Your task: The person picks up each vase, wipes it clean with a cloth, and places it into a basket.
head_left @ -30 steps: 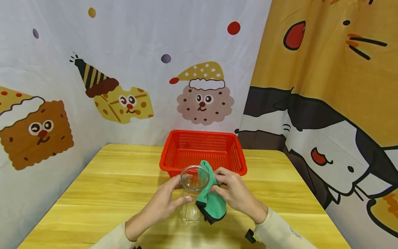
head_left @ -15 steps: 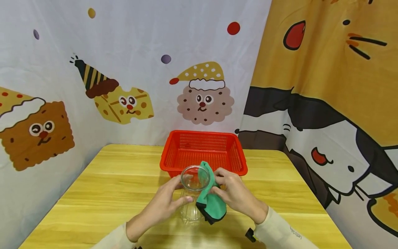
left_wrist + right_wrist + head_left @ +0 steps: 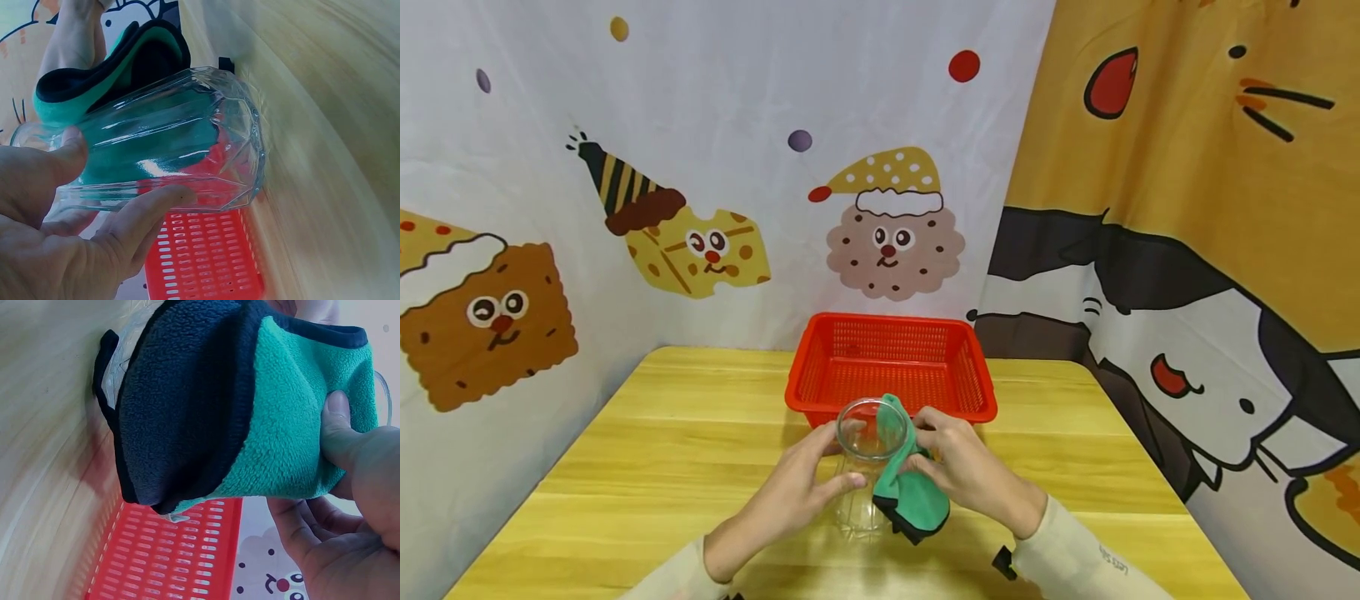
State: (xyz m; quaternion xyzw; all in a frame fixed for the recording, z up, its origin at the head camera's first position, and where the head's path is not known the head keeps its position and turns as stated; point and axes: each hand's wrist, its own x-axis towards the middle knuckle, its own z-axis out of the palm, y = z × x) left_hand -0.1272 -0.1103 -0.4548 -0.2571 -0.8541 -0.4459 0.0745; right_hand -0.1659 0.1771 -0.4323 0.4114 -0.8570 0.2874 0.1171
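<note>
Near the front middle of the wooden worktop stands one clear faceted glass jar, upright, just in front of one red mesh basket; the left hand curls around the jar's left side, thumb and fingers pressed on the glass; the right hand pinches one green cloth with a dark edge against the jar's right side and rim, thumb on the fleece; two hands, one jar, one cloth, one basket; cartoon-printed curtains hang behind.
</note>
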